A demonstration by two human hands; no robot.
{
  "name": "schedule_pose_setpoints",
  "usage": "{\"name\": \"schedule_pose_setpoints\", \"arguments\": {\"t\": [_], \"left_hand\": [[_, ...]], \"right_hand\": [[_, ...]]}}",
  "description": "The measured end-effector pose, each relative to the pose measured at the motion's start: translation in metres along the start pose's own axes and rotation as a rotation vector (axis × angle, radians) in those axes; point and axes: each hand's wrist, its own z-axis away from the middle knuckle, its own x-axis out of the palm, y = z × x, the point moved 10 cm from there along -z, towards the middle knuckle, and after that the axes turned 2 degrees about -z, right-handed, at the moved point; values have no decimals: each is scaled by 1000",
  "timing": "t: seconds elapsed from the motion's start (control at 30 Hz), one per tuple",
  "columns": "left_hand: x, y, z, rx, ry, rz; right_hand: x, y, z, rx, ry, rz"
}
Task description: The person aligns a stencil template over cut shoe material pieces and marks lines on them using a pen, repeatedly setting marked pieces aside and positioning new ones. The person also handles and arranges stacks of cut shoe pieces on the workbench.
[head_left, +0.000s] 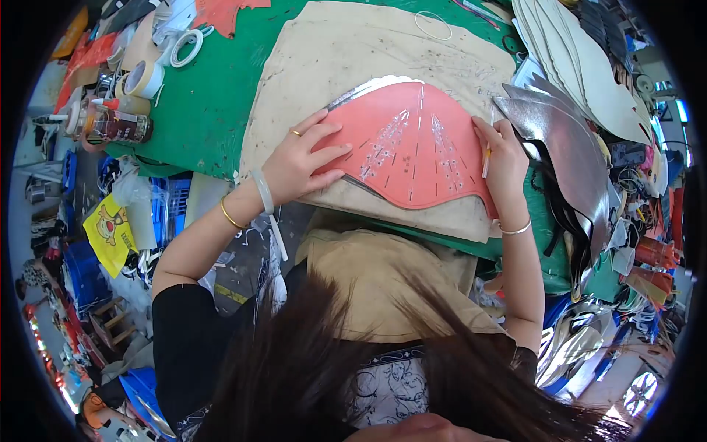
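A pink-red fan-shaped template (407, 166) with rows of slits and small holes lies on a beige sheet. A silvery piece (375, 86) shows along its upper left edge, and a dark edge peeks out at lower left. My left hand (308, 156) rests with fingers spread on the template's left side. At the right edge, my right hand (504, 163) is curled round a slim pen-like stick (487, 158), with its fingertips by the template. The stick's exact kind is not clear.
The beige sheet (309, 59) covers part of a green tabletop (213, 96). Tape rolls (143, 79) and a jar (118, 125) stand at left. Silvery-dark pieces (563, 140) and a stack of cream pieces (582, 66) lie at right. A thin ring (433, 26) sits at the back.
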Motion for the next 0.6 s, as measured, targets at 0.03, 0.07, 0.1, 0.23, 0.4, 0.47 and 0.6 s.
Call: {"name": "schedule_pose_setpoints", "arguments": {"t": [0.03, 0.07, 0.1, 0.23, 0.4, 0.47, 0.6], "left_hand": [[-1, 2, 0, 18, 2, -8], [-2, 3, -1, 36, 2, -14], [-2, 5, -1, 54, 2, -18], [1, 4, -1, 56, -10, -20], [3, 5, -1, 83, -7, -32], [4, 5, 0, 84, -6, -49], [6, 5, 1, 87, -2, -67]], "right_hand": [[0, 0, 0, 1, 0, 8], [0, -1, -1, 2, -1, 16], [-1, -1, 0, 5, -5, 24], [-1, -1, 0, 13, -1, 15], [-1, 0, -1, -20, 29, 22], [0, -2, 0, -19, 14, 46], [-3, -5, 1, -27, 31, 69]]}}
